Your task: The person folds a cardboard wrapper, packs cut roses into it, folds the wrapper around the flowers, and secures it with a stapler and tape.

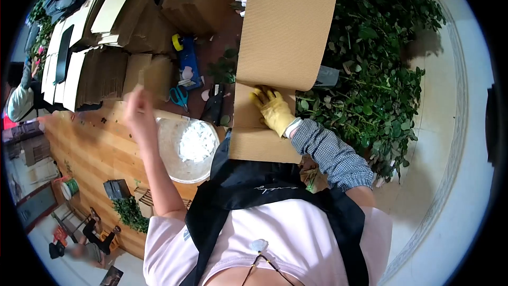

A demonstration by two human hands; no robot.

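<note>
A corrugated cardboard sheet [286, 29] with folds lies in front of me, its upper panel raised. On its middle section rests my right hand [273, 110], in a yellow glove, fingers spread and pressed down. My bare left hand [139, 111] is off to the left, smeared by motion, its fingers seemingly closed. At its fingertips is a blurred brownish patch, perhaps a piece of cardboard; its kind is unclear. Below and right of that hand stands a round pale tub [182, 172] holding white pieces.
Stacks of cut cardboard [103, 77] stand at the upper left. Teal scissors [179, 97], a blue tape dispenser [188, 63] and a black-handled tool [213, 105] lie on the table. Leafy green stems [370, 79] fill the right side. Other people are in the left background.
</note>
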